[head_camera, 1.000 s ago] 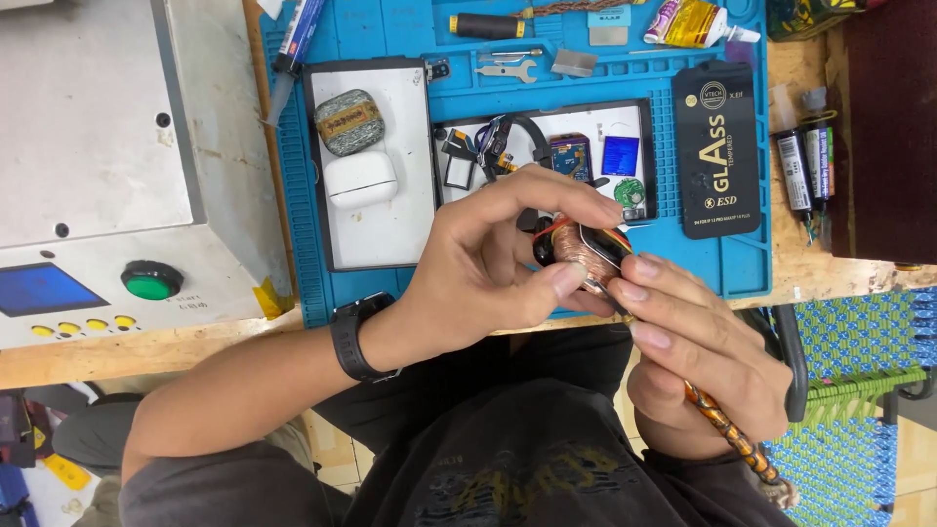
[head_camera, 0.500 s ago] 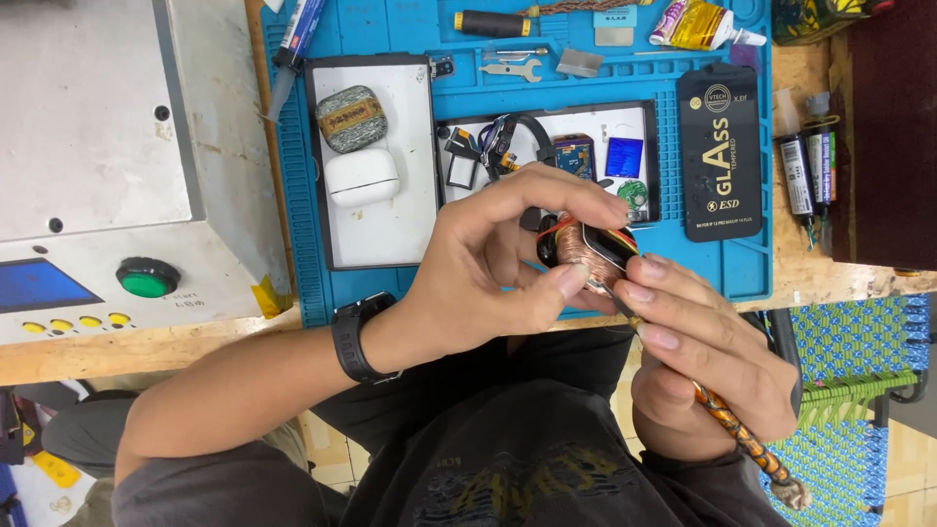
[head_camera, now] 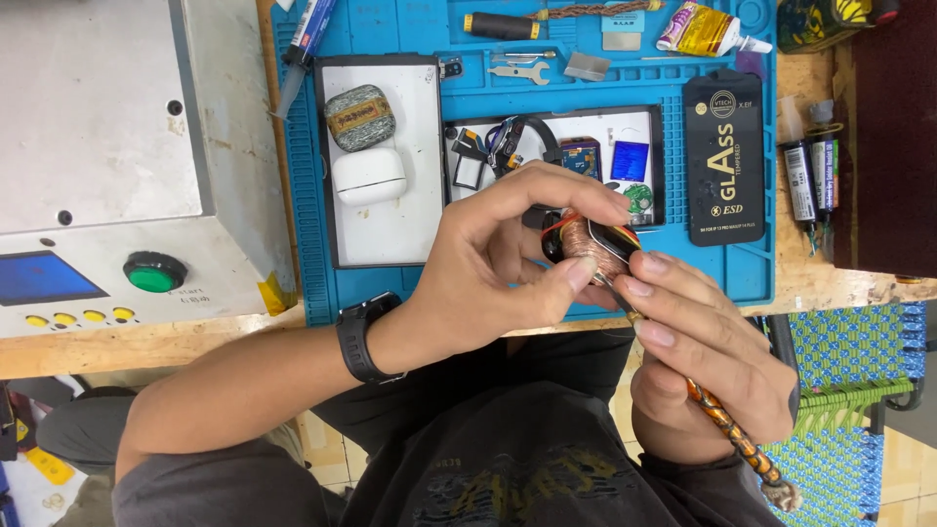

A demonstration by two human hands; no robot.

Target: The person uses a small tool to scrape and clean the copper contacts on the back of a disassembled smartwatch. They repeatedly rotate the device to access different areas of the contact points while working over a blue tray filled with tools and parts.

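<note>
Wooden table [head_camera: 146, 344], front edge toward the person. Grey metal machine box [head_camera: 98, 137] with a round green button [head_camera: 154, 272] fills its left end. Blue rubber work mat [head_camera: 410, 293] covers the middle, reaching nearly to the front edge. White tray [head_camera: 390, 234] on the mat's left part carries a white oval earbud case [head_camera: 369, 176] and, just behind it, a grey patterned oval case [head_camera: 358, 116]. Black flat rectangular box [head_camera: 723, 158] lies near the mat's right edge.

Left hand [head_camera: 488, 263], black watch [head_camera: 359, 337] on the wrist, fingers curled shut around a small round copper-wire coil with black casing [head_camera: 586, 244], held above the mat's front edge. Right hand [head_camera: 703, 361] fingers pinched closed on a thin brown-and-orange patterned tool [head_camera: 727, 429], its tip touching the coil.
</note>
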